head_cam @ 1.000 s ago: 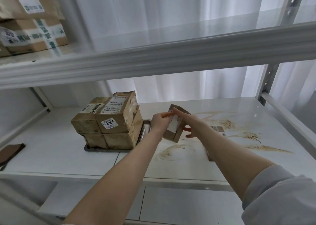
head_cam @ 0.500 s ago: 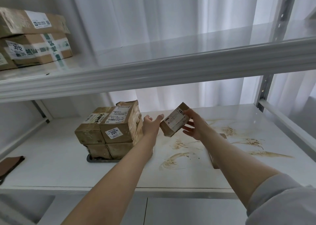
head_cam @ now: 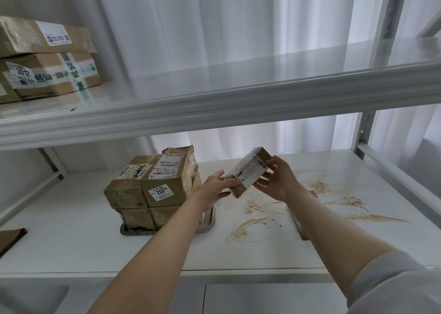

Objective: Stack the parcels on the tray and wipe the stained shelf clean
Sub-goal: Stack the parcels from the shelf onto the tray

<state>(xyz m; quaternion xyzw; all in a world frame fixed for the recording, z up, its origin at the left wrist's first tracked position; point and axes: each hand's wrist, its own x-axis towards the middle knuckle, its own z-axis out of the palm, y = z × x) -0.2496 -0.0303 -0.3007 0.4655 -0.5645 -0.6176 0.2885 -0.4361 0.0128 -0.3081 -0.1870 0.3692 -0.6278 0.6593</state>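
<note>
Both hands hold a small brown parcel with a white label in the air above the shelf, tilted. My left hand grips its lower left end; my right hand grips its upper right end. To the left, several brown parcels are stacked in two layers on a metal tray. Brown smeared stains cover the right half of the white shelf. Another flat parcel lies on the shelf, mostly hidden behind my right forearm.
A dark brown cloth lies at the shelf's left front edge. The upper shelf overhangs close above and carries two large cardboard boxes at its left. A metal upright stands at the right rear.
The small parcel has risen from the shelf and turned label-up. My left hand let go briefly, then took its lower end again. The view tilted upward.
</note>
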